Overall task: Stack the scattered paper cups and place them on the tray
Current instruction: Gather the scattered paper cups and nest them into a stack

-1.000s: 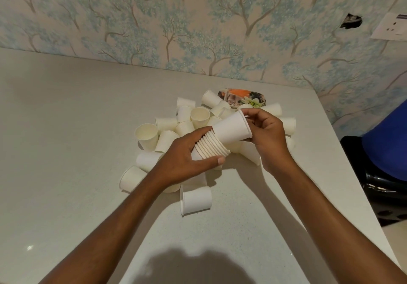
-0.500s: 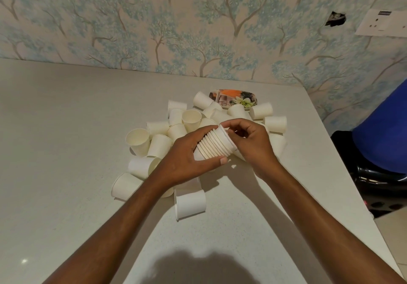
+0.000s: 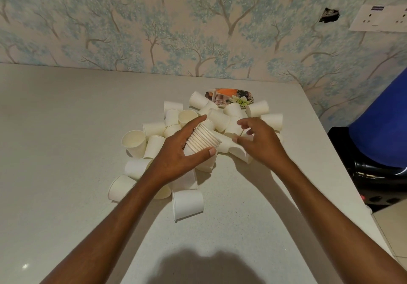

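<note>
My left hand [image 3: 176, 153] grips a stack of nested white paper cups [image 3: 204, 139], held on its side with the rims pointing right. My right hand [image 3: 259, 142] hovers just right of the stack, fingers apart and empty, over loose cups. Several white paper cups [image 3: 134, 142] lie scattered on the white table [image 3: 66, 129], some upright, most on their sides. One cup [image 3: 187, 204] lies alone nearest me. A small tray with an orange and flower print [image 3: 231, 96] sits behind the pile, partly hidden by cups.
A wall with tree-pattern wallpaper [image 3: 198, 19] runs along the table's far edge. A wall socket [image 3: 381, 19] is at the upper right. Beyond the table's right edge there is a blue object [image 3: 383, 129] above something black.
My right hand pushed a cup fully into the stack, then let go and moved off to the right, open. My left hand kept hold of the stack.
</note>
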